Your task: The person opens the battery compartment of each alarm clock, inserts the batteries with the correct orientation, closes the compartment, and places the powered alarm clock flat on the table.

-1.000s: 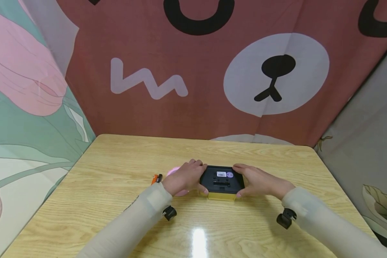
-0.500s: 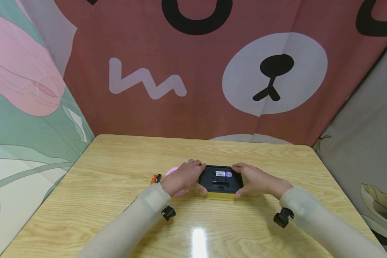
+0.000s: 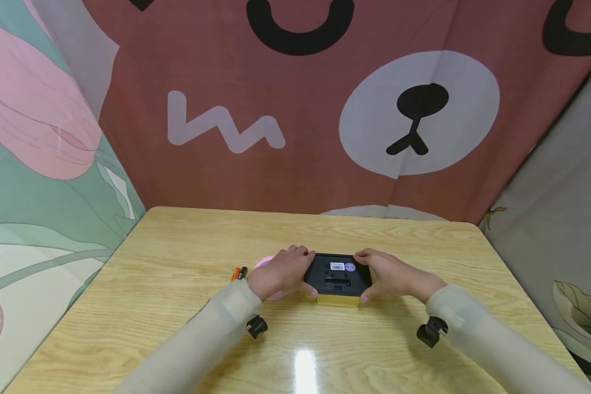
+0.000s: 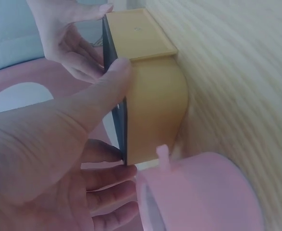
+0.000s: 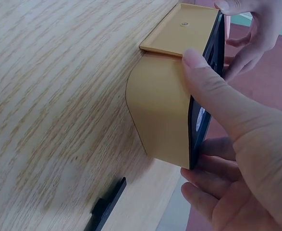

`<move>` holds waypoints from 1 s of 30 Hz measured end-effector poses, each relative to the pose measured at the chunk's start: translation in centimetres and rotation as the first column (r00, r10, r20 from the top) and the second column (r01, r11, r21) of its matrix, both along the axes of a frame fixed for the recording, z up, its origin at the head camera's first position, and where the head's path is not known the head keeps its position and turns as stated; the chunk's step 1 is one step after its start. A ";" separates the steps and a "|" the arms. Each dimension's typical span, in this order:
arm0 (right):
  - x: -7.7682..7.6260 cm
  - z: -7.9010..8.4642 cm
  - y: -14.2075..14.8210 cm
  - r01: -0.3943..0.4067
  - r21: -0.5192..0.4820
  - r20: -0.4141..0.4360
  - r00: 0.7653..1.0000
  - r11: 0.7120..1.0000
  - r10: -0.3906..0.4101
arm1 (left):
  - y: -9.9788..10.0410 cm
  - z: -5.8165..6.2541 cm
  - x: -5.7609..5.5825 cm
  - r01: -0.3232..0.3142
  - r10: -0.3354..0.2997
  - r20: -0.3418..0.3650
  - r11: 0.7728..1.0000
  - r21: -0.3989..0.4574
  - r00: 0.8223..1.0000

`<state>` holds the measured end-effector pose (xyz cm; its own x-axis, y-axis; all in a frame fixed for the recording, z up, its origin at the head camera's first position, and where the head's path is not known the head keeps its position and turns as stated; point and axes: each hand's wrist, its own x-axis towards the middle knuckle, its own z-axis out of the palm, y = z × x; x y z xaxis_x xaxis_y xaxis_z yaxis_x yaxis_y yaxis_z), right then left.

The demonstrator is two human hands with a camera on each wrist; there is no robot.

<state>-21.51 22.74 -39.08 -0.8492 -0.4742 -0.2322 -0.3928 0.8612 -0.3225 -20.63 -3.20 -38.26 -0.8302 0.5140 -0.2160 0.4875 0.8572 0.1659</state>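
**Yellow box with a flat black panel [image 3: 338,273] gripped at both ends**

At the box's left end the left hand [image 3: 287,272], and at its right end the right hand [image 3: 396,274], each clamp it between thumb and fingers. It sits at or just above the wooden table [image 3: 128,312], panel upward, a recessed slot [image 3: 337,281] showing. The step looks like steadying it; the next move probably calls for an even, level grip. Left of the box are a rounded pink object [image 4: 208,192] and, farther left, small orange [image 3: 236,273] and black cylinders [image 3: 243,272]. Beyond the box hangs reddish-brown cloth [image 3: 216,180].
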 end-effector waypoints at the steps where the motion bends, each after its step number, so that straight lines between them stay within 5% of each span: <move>1: 0.0 0.0 0.0 0.000 0.003 -0.002 1.000 1.000 0.000 | 0.0 0.0 0.0 -0.003 0.003 0.003 1.000 0.004 1.000; 11: 0.0 0.2 -0.2 -0.019 0.001 -0.011 1.000 1.000 0.019 | -0.8 0.8 -0.2 0.030 -0.029 -0.045 0.999 0.019 0.999; 21: 0.1 0.3 -0.3 -0.005 0.020 -0.005 1.000 1.000 0.005 | -2.6 1.8 -0.9 0.048 -0.037 -0.060 0.982 0.185 0.997; 30: -0.1 0.4 -0.4 -0.014 0.024 -0.004 1.000 1.000 0.014 | -3.9 2.7 -0.9 0.056 -0.031 -0.104 0.969 0.243 0.994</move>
